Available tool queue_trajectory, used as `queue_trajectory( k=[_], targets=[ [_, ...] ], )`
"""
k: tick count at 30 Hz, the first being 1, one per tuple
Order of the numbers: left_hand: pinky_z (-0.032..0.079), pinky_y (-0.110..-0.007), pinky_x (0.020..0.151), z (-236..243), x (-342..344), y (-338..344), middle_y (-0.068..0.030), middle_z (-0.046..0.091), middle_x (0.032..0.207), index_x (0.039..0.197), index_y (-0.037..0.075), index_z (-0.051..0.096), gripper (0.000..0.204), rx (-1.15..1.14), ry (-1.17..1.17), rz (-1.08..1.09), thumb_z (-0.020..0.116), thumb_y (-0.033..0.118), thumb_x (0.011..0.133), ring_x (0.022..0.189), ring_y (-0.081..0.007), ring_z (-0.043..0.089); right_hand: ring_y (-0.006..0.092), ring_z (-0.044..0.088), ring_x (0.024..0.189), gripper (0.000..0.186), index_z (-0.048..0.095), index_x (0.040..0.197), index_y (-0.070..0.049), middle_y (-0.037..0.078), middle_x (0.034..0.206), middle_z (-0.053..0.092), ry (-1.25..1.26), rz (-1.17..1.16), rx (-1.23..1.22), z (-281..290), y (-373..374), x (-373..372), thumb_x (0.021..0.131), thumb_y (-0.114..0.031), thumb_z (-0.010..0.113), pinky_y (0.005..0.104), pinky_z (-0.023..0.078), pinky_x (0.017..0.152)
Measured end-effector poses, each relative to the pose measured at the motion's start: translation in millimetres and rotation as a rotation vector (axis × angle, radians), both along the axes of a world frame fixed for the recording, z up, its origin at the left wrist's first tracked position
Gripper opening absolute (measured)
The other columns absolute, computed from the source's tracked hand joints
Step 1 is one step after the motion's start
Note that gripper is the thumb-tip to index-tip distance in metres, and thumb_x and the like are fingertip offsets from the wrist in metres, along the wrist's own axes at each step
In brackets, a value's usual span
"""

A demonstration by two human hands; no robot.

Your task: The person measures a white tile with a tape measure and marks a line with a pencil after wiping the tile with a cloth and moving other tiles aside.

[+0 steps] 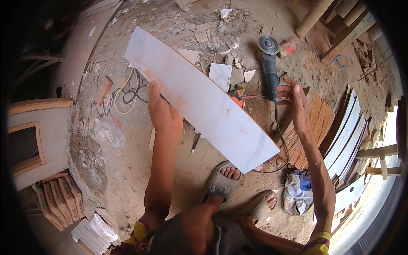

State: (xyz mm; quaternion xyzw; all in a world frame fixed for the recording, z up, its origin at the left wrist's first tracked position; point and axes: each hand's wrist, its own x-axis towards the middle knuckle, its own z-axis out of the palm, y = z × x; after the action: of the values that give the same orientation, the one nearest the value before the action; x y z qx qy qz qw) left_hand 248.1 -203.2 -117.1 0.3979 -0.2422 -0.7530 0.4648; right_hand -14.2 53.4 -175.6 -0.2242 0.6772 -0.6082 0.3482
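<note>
Tile strip (202, 104), one, in left grip (165, 111); one grinder (268, 70) by right grip (296, 104)

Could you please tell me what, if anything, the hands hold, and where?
The left hand holds the white tile strip by its near long edge; the open right hand appears empty.

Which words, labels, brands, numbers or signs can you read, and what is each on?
Brown cardboard boxes: dark printed lettering, which I won't transcribe.
Small red container: any markings too small to read.
Dark teal angle grinder: any label too blurred to read.
Long white rectangular tile: no lettering visible.
</note>
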Motion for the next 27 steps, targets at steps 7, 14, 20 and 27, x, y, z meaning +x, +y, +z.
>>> queue_trajectory(
  k=[7, 14, 20, 27],
  targets=[
    [0.043, -0.047, 0.121, 35.2, -80.9, 65.6, -0.0122, 0.052, 0.159, 0.162, 0.003, 0.039, 0.055, -0.078, 0.126, -0.009, 0.047, 0.035, 0.118, 0.143, -0.0274, 0.052, 0.0246, 0.064, 0.13, 0.087, 0.046, 0.156, -0.006, 0.01, 0.142, 0.067, -0.169, -0.004, 0.142, 168.2, 105.0, 49.3, 0.09, -0.044, 0.087, 0.045, 0.048, 0.115],
    [0.041, -0.048, 0.122, 57.5, -112.0, 131.9, -0.0122, 0.05, 0.16, 0.163, 0.004, 0.038, 0.056, 0.073, 0.278, -0.297, 0.046, 0.036, 0.118, 0.144, -0.0274, 0.051, 0.0295, 0.065, 0.133, 0.089, 0.047, 0.157, -0.004, 0.013, 0.145, 0.064, -0.307, -0.354, 0.057, 202.8, 189.0, 88.6, 0.088, -0.037, 0.092, 0.0473, 0.047, 0.119],
    [0.039, -0.048, 0.123, 62.2, -143.9, 186.5, -0.0113, 0.05, 0.16, 0.161, 0.003, 0.04, 0.053, 0.12, 0.353, -0.491, 0.052, 0.029, 0.116, 0.145, -0.0248, 0.049, 0.0385, 0.068, 0.126, 0.078, 0.044, 0.152, 0.005, 0.022, 0.137, 0.061, -0.274, -0.689, -0.107, 181.9, 211.6, 117.1, 0.095, -0.032, 0.081, 0.0675, 0.063, 0.098],
    [0.025, -0.055, 0.131, 57.6, -108.0, 227.0, -0.0249, 0.04, 0.163, 0.16, -0.003, 0.036, 0.062, -0.698, -0.197, -0.282, 0.06, 0.028, 0.113, 0.156, -0.0327, 0.035, 0.0331, 0.071, 0.118, 0.067, 0.049, 0.147, 0.007, 0.02, 0.131, 0.065, -0.293, -0.82, -0.142, 169.8, 265.6, 127.0, 0.096, -0.029, 0.075, 0.0569, 0.063, 0.096]
  ],
)
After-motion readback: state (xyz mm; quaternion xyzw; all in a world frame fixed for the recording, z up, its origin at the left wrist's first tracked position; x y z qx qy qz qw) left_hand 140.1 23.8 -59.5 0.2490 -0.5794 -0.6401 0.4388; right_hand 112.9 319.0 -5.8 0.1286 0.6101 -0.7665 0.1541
